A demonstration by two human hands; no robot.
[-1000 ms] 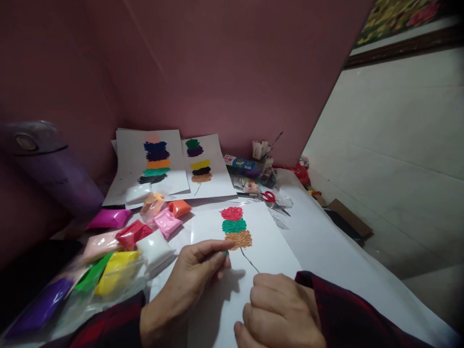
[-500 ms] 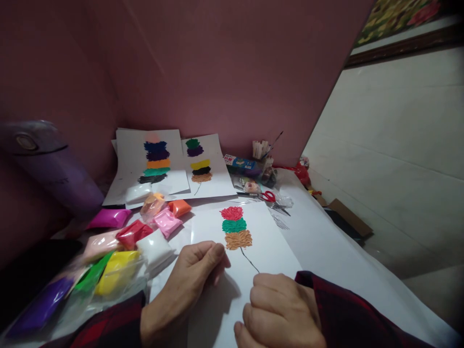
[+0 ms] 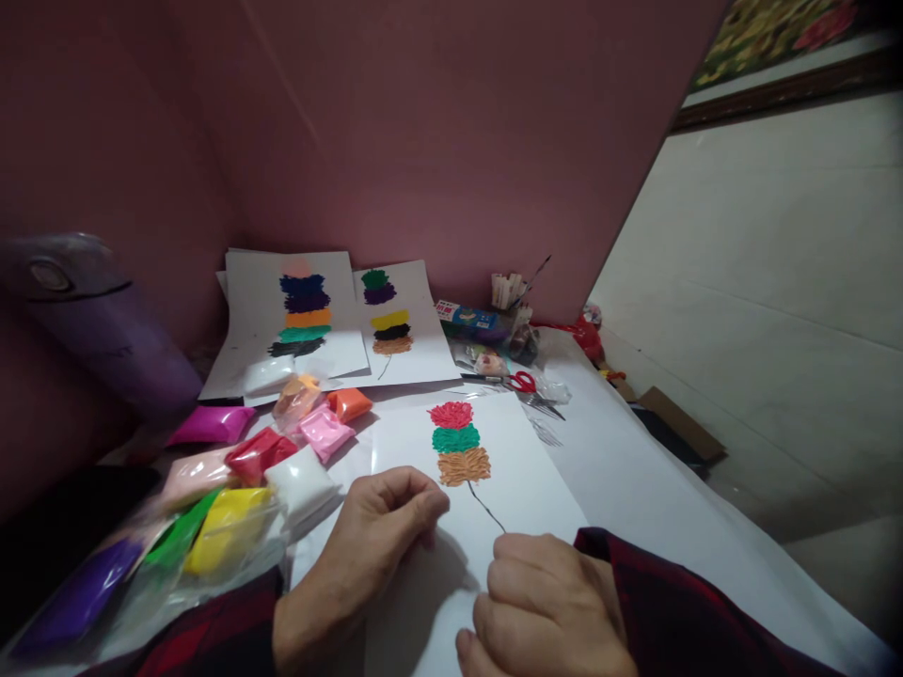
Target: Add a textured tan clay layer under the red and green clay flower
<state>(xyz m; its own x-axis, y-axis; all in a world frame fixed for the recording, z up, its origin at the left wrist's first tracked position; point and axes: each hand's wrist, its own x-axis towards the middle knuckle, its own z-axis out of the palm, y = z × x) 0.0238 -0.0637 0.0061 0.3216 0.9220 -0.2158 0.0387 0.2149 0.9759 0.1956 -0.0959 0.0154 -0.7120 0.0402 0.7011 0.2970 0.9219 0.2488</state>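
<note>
A white sheet (image 3: 526,480) lies in front of me with a stack of red, green and orange clay patches (image 3: 457,441) and a thin black line running down from them. My left hand (image 3: 377,541) rests on the sheet's left part, just below the orange patch, its fingers curled and pinched together; what they pinch is hidden. My right hand (image 3: 546,606) sits on the sheet's lower part with its fingers folded under, close to the lower end of the black line. Both sleeves are dark red plaid.
Bags of coloured clay (image 3: 232,489) lie to the left: yellow, white, red, pink, orange, magenta, purple. Two finished sheets (image 3: 324,320) lean against the pink wall. Red-handled scissors (image 3: 522,382), a blue box and a brush pot stand behind. A purple object (image 3: 99,324) sits far left.
My left hand has drawn back slightly from the orange patch and curled its fingers tighter; the green tip seen between them earlier no longer shows. My right hand has stayed put.
</note>
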